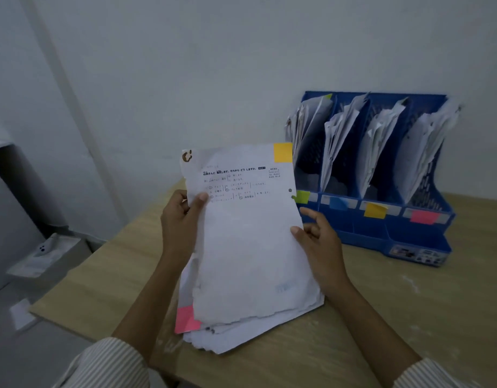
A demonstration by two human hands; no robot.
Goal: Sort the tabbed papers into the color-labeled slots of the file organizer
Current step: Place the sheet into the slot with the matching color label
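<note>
Left hand (182, 219) and right hand (320, 245) pinch paper stack (250, 247) by side edges, raised above table (381, 317); top sheet yellow-tabbed (upper right corner). File organizer (381, 228) just beyond, slots holding papers.

One view only, worn on my head. It looks forward and down, close over my forearms, onto the wooden surface (381, 317). Facing the wall corner; file organizer (381, 228) sits right of centre. Wide angle bends the edges.
</note>
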